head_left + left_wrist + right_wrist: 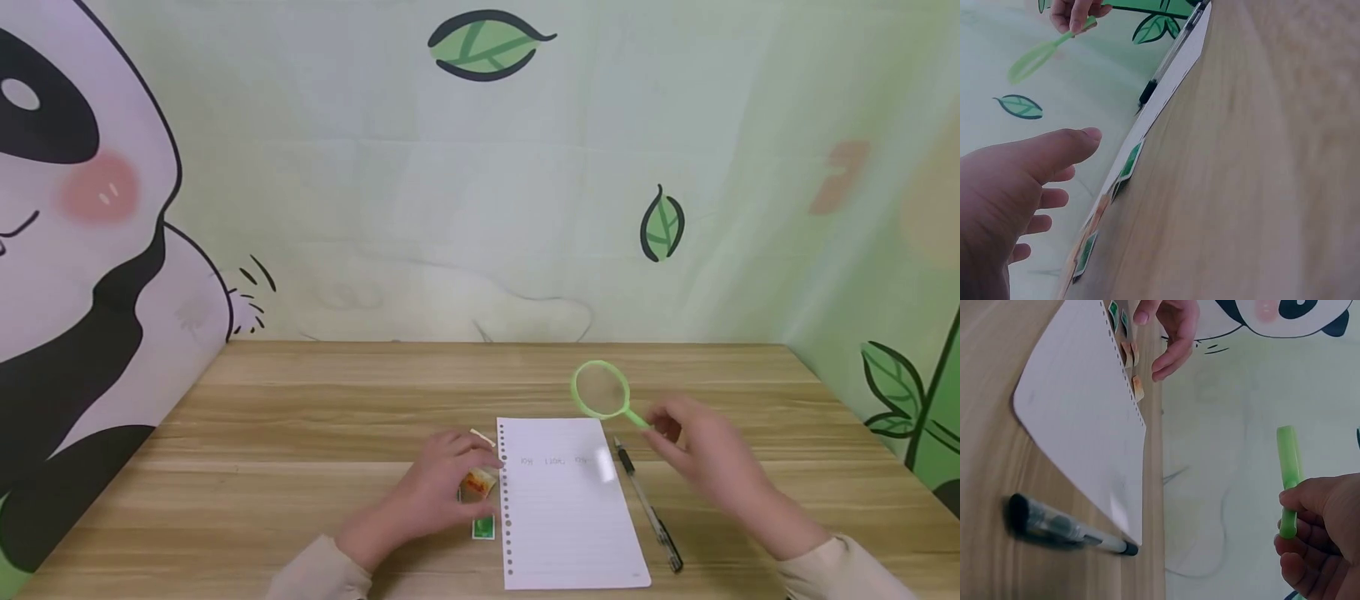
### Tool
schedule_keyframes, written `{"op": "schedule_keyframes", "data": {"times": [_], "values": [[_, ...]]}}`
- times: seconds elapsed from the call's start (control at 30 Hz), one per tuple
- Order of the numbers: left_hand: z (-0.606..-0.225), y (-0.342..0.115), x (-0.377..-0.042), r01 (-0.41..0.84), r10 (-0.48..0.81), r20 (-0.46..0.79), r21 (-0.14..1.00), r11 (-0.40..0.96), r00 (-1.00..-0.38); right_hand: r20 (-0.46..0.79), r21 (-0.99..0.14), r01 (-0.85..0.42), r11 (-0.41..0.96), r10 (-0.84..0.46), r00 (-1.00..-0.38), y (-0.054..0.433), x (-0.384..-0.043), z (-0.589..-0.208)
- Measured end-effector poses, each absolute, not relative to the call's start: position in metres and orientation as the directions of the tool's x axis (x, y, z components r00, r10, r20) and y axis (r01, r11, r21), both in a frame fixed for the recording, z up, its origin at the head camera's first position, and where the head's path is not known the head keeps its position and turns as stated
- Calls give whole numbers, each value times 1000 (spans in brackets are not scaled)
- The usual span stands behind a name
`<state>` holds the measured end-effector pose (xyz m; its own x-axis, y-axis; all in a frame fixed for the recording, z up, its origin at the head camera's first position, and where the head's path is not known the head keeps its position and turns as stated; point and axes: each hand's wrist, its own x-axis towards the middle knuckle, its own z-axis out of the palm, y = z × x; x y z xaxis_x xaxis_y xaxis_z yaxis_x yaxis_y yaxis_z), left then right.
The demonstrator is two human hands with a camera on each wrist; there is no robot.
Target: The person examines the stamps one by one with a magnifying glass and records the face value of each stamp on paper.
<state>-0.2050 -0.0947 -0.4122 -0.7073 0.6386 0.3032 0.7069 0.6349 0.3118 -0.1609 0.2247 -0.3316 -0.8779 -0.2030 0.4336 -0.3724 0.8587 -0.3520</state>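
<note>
My right hand pinches the handle of a green magnifying glass, held up above the table past the top right corner of a sheet. In the right wrist view, thumb and fingers grip the handle's end. My left hand, fingers spread and loosely bent, hovers over small stamp-like pieces along the sheet's left edge. A green piece and an orange one show there, others partly hidden under the hand. The lined, hole-punched paper sheet carries a row of faint handwriting near its top.
A black-capped clear pen lies slanted along the sheet's right side. The wood-grain table runs back to a curtain printed with leaves and a panda.
</note>
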Motion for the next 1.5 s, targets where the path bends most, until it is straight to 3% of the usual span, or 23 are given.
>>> {"op": "schedule_keyframes", "data": {"times": [0.5,0.93,1.5], "values": [[-425,-86,-198,720,675,251,238,652,-694,483,-331,-353,875,-164,-860,259,-152,-363],[-426,-85,-196,709,668,240,207,674,-704,312,-396,-171,902,-42,-949,276,-148,-380],[-426,-85,-197,712,674,230,206,671,-702,196,-384,-116,916,-42,-980,286,-154,-403]]}}
